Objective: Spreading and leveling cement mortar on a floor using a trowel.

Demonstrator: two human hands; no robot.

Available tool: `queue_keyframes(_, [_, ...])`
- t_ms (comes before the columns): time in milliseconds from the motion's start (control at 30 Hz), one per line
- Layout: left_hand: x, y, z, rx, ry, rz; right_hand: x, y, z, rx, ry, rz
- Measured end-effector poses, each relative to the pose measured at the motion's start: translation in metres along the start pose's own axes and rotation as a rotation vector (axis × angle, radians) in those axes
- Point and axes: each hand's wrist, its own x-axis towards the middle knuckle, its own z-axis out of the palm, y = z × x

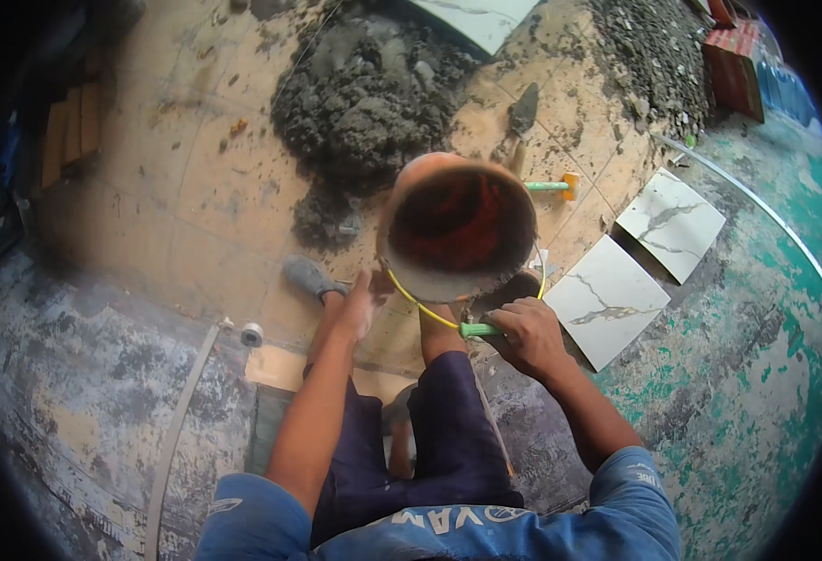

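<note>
An orange-brown bucket [411, 178] is tipped so that its dark, dirty mouth faces up toward me, in front of my knees. Its yellow wire bail carries a green grip [476, 330], and my right hand [526, 335] is closed around that grip. My left hand [366, 297] is at the bucket's left side, fingers stretched out along the wall and partly smeared; whether it bears any weight I cannot tell. A heap of wet grey mortar [364, 93] lies just beyond the bucket.
A trowel [523, 110] and a green-handled tool with an orange head [570, 186] lie beyond the bucket. White marbled tiles [607, 301] are at right, gravel [654, 65] behind them. Long straightedges [187, 411] and a small white roll [253, 334] lie around me.
</note>
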Motion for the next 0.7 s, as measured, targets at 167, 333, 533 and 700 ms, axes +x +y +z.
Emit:
queue_keyframes(167, [-0.013, 0.028, 0.056, -0.362, -0.198, -0.03, -0.009, 0.0, 0.008, 0.154, 0.089, -0.049])
queue_keyframes(333, [0.041, 0.058, 0.127, 0.105, -0.061, 0.074, 0.005, 0.057, 0.067, 0.169, 0.062, 0.018])
queue_keyframes(533, [0.137, 0.068, 0.143, 0.564, 0.176, 0.161, 0.043, 0.153, 0.047, 0.263, 0.33, 0.006])
queue_keyframes(700, [0.181, 0.081, 0.169, 0.975, 0.232, 0.105, 0.109, 0.382, 0.109, 0.28, 0.516, 0.81])
